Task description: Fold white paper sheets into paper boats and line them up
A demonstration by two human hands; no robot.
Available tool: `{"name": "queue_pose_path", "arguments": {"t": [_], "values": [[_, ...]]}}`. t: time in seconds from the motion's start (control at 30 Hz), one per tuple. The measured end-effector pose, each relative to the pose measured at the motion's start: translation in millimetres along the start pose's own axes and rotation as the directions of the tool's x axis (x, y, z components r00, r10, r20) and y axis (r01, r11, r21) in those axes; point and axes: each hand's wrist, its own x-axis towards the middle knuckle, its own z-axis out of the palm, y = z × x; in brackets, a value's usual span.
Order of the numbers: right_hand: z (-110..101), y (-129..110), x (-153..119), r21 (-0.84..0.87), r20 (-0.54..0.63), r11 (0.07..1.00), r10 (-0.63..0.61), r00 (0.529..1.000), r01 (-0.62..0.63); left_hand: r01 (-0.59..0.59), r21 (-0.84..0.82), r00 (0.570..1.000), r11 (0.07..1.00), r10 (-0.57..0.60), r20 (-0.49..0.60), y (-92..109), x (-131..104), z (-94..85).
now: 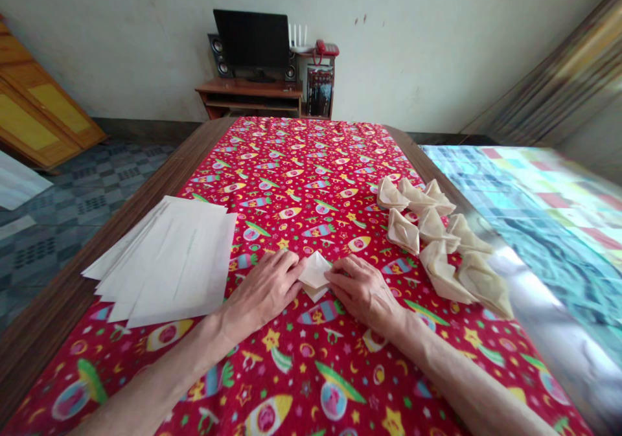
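Between my two hands, a small white sheet of paper folded into a diamond [315,271] rests just over the red patterned cloth [311,183]. My left hand [272,279] pinches its left corner between thumb and fingers. On the opposite side, my right hand [364,287] grips the right corner the same way. Off to the left lies a fanned stack of white paper sheets [175,261]. Several folded paper boats [437,229] sit in loose rows to the right of my right hand.
Brown wooden table edges [160,183] show beside the cloth. A bed with a blue checkered cover [525,216] adjoins the right side. Beyond the far end stand a desk [253,89] with a monitor [251,39] and a red telephone [324,50]. A wooden cabinet [43,99] is at left.
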Motion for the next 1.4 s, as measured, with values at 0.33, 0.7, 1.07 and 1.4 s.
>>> {"name": "queue_pose_path", "arguments": {"t": [0.33,0.7,1.07,1.4], "values": [[3.6,3.1,2.5,0.353,0.001,0.905,0.255,0.967,-0.24,0.057,-0.471,0.953,0.88,-0.188,-0.236,-15.2,-0.5,24.0],[-3.5,-6.8,5.5,0.091,0.017,0.921,0.378,0.926,-0.378,0.262,-0.345,0.946,0.901,-0.31,-0.093,-9.9,7.4,18.0],[-1.8,-7.9,9.8,-0.151,0.056,0.916,0.382,0.922,-0.371,0.34,-0.213,0.93,0.916,-0.362,-0.07,-2.3,11.0,15.6],[-5.6,-5.9,11.6,-0.14,0.081,0.917,0.386,0.919,-0.373,-0.083,0.02,0.996,0.996,0.082,0.016,13.2,7.2,1.4]]}}
